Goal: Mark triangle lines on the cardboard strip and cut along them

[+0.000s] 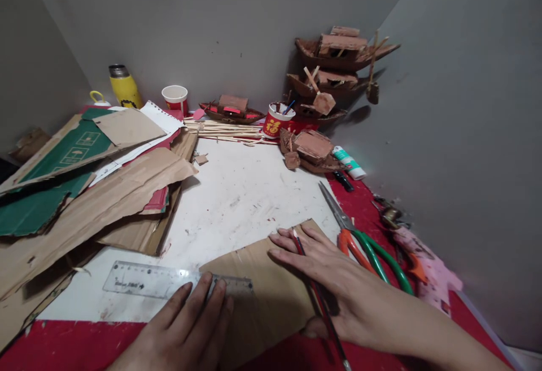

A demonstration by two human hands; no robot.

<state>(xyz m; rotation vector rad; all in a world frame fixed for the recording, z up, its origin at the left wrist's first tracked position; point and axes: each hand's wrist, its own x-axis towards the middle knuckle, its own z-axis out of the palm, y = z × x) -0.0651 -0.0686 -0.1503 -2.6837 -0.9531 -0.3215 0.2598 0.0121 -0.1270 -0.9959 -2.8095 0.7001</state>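
Observation:
My left hand [190, 320] rests on the clear ruler [139, 282] and the left part of a brown cardboard piece [266, 297], its fingers slightly spread. The ruler's right end overlaps the cardboard. My right hand [326, 275] lies over the cardboard's right side, fingers stretched out, with a thin dark red pencil [319, 300] held between them. The pencil's pale tip points away from me, and its lower end reaches the near edge of the view.
Scissors [347, 224] lie right of my right hand. Cardboard sheets [127, 190] pile up at left. Behind are sticks [228, 130], a cup [277, 122], another cup [175, 100], a yellow bottle [126, 90] and several brown model boats [313, 148]. A white tube [349, 162] lies at right.

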